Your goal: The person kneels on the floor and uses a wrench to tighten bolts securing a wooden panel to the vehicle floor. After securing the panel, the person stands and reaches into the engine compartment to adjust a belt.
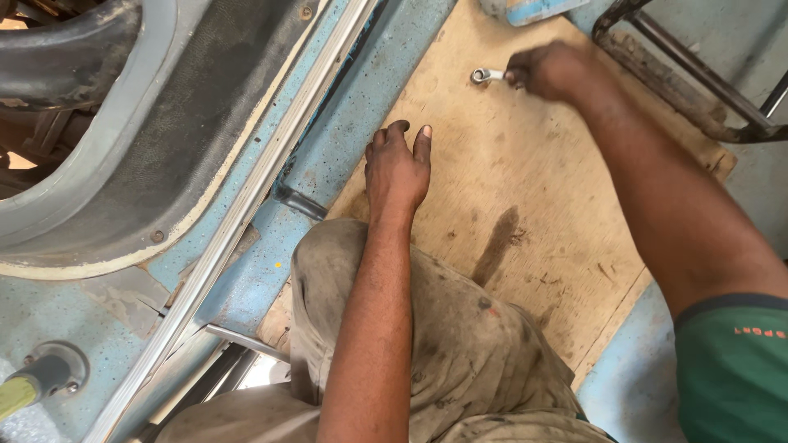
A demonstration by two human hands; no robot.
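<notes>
Right hand [548, 72] closed around ring spanner [484, 76], ring end protruding just beyond grip, low over plywood floor panel [525, 213]. Left hand [398, 168] open, flat on panel, apparently bracing kneeling body.

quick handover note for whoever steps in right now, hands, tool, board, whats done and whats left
Left hand: empty, palm flat on the plywood board, fingers spread.
Right hand: closed on a metal wrench, whose ring end lies on the board near its far edge.
The board lies on the blue floor beside the metal rail; a rusty metal frame stands to the right.
Done: board laid in place.
Left: what the wrench sits on cannot be made out, so check that spot first.
</notes>
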